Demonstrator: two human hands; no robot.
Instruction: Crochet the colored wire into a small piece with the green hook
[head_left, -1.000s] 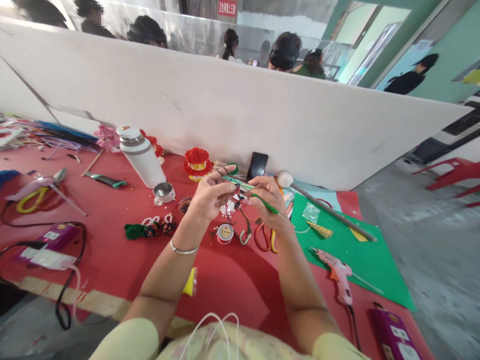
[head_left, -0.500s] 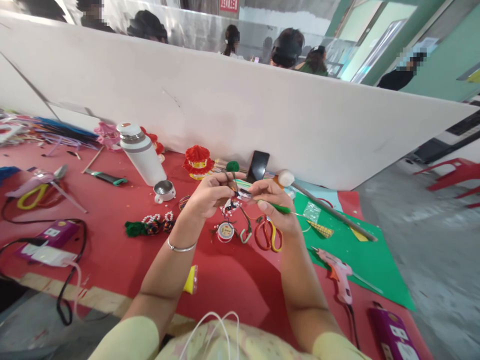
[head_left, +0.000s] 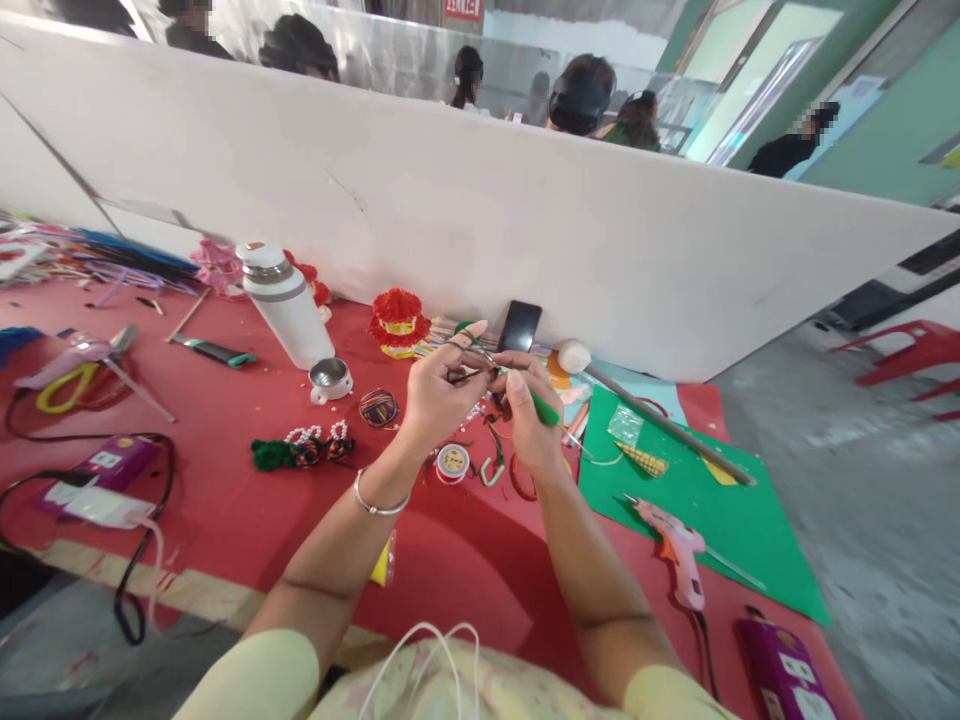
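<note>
Above the middle of the red table, my two hands meet, fingertips nearly touching. Dark yarn runs from the bent fingers of my left hand toward my right. My right hand is closed on a green-handled tool, whose thin metal shaft slants down to the right. What lies between the fingertips is small and mostly hidden. Just below the hands are a white-and-red spool, a bent pale green piece and red-handled scissors, partly covered by my right wrist.
A white bottle, steel cup, yarn ball and beaded yarn pieces lie left. A phone leans on the white partition. A pink glue gun and rod lie right, over green sheet.
Both hands have shifted; my left moved right and my right moved left and slightly down. The multicoloured yarn ball has come into fuller view, while my right wrist covers more of the scissors.
</note>
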